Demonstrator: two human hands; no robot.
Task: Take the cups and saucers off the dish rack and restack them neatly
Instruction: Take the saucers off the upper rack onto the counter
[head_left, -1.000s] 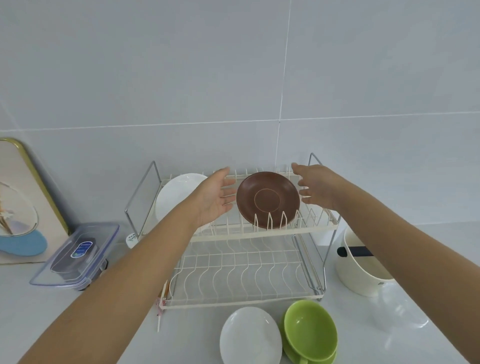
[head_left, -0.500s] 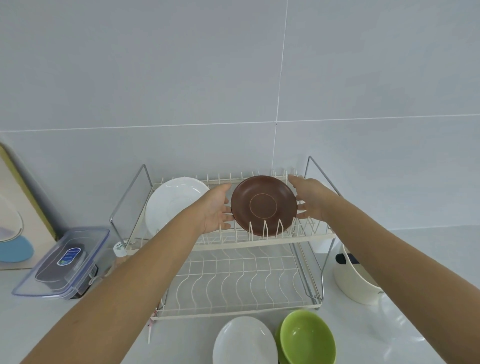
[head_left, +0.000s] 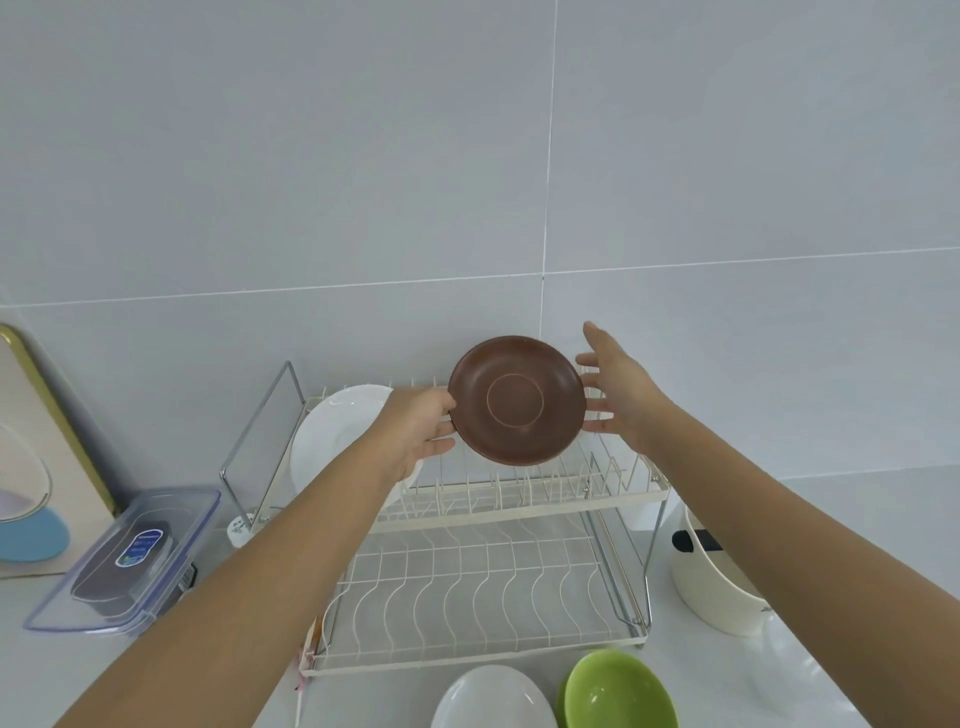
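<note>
Far left on the counter (head_left: 62, 675): clear lidded container (head_left: 124, 561). White plate (head_left: 337, 441) stands in top tier of the dish rack (head_left: 519, 506), left end. Left hand (head_left: 421, 434) pinches the brown saucer (head_left: 517, 400) at its left rim, held upright above the top tier. Right hand (head_left: 621, 395) w/ fingers spread, touching saucer's right edge. Front: white saucer (head_left: 493, 699), green cup (head_left: 618, 691). Right: cream pot (head_left: 717, 587).
</note>
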